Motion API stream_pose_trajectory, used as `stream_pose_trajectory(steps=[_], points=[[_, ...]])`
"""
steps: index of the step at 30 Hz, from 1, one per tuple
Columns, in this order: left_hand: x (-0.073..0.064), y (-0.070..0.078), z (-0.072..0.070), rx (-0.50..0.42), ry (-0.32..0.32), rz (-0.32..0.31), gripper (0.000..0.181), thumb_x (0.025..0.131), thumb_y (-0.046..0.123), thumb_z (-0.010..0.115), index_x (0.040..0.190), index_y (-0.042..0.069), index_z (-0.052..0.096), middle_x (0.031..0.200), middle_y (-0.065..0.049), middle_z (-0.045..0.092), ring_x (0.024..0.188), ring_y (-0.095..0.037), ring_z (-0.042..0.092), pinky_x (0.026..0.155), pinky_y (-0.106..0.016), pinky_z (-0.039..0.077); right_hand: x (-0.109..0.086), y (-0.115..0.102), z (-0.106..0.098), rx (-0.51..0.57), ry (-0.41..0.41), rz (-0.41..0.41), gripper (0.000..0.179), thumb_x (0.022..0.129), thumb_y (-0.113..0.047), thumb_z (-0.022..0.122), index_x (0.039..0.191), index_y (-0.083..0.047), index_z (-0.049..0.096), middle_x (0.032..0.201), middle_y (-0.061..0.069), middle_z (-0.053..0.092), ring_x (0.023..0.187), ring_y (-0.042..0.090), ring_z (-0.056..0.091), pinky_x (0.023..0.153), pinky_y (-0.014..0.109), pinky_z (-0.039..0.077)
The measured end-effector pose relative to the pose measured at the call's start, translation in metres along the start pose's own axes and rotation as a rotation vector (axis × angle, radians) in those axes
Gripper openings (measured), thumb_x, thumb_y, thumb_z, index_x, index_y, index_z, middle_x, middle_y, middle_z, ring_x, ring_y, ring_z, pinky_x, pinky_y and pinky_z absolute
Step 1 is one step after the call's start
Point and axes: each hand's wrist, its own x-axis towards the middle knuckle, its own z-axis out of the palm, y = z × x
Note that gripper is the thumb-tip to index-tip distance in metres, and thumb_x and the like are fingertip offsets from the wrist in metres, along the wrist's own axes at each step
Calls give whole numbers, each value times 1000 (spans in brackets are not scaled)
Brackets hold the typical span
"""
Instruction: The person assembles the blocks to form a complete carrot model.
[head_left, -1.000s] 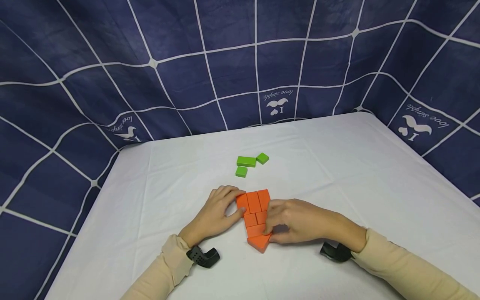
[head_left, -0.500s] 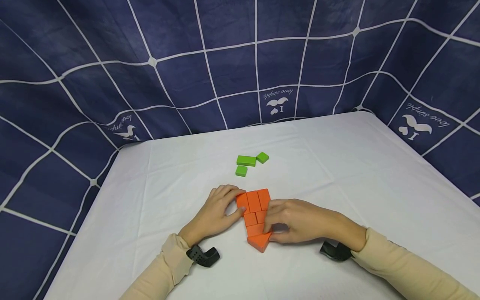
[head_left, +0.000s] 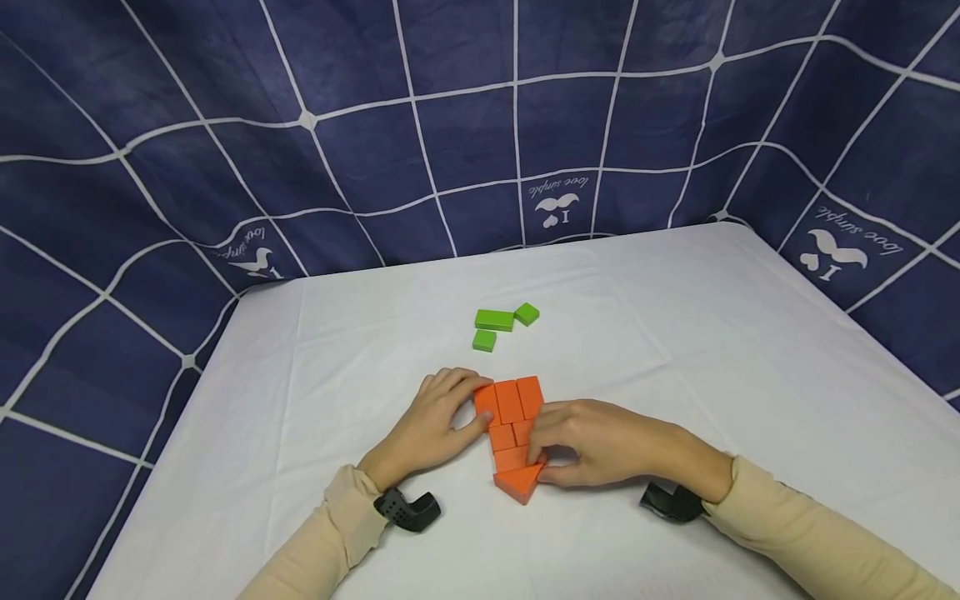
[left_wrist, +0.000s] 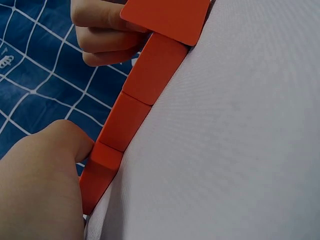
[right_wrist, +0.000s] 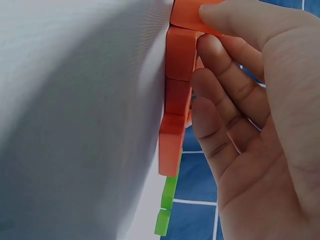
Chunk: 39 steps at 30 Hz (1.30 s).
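Several orange blocks lie fitted together on the white cloth. Three rectangular blocks (head_left: 510,402) form the far row, two smaller ones sit below them, then a wide block (head_left: 510,458). At the near end is a triangular block (head_left: 519,482), its tip towards the person. My right hand (head_left: 592,437) pinches the triangle at its right corner; in the right wrist view the thumb (right_wrist: 235,17) lies on it and the other fingers curl beside the row. My left hand (head_left: 431,425) grips the far left block (head_left: 485,402), index finger at its far end and thumb at its left side.
Beyond the orange shape lie three green blocks: a long one (head_left: 494,320), a small one (head_left: 527,313) to its right and another (head_left: 484,340) nearer. A dark blue curtain (head_left: 450,125) with white lines hangs around the white table (head_left: 375,317).
The triangular block has turned slightly in my right hand, its right corner now a little farther from the person. My left hand holds its place, and the other blocks stay as they were.
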Motion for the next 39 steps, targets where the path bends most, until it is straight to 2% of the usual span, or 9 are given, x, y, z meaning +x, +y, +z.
stream_pose_trajectory(steps=[11,20,25,29,33,36,39], points=[[1,0,0,-2,-6,-3,41,98,35,64,134,16,64,130,3,61,121,-17,52,102,-40,39,0,1,1,4,-17,8,7,92,-22,77,95,-25,71,88,-18,61,87,-1,55,80,16,48],[1,0,0,-5,-8,-10,40,99,36,64,134,16,64,130,3,61,122,-17,52,103,-40,39,-2,3,-13,8,-36,60,11,93,-19,75,101,-27,75,101,-21,68,97,-1,60,89,23,53],[0,-1,0,-5,6,2,40,98,34,65,133,16,64,129,3,61,120,-17,52,102,-40,40,-2,8,-22,-12,50,101,10,93,-19,75,103,-22,77,100,-19,70,96,3,62,87,24,54],[-1,-2,0,-7,10,3,40,97,34,66,133,16,65,129,2,61,120,-18,52,102,-41,40,1,17,-26,-18,133,178,12,93,-18,76,104,-22,77,97,-18,69,92,7,62,82,26,55],[-1,-2,0,-12,-7,-13,40,98,36,66,134,17,64,130,3,61,121,-17,52,102,-40,40,4,24,-26,0,175,232,14,93,-15,76,104,-24,77,97,-18,69,90,8,61,79,26,54],[-1,-2,0,-15,-18,-18,41,98,36,65,134,17,64,130,3,61,121,-17,52,103,-40,40,7,22,-25,52,165,194,12,93,-18,77,104,-23,76,96,-18,69,90,9,61,78,26,53],[0,-2,-1,-13,-22,-16,42,99,37,64,135,17,64,131,4,60,121,-17,51,103,-39,40,10,14,-20,121,105,96,13,93,-28,77,105,-23,76,98,-18,69,91,7,61,80,25,52]])
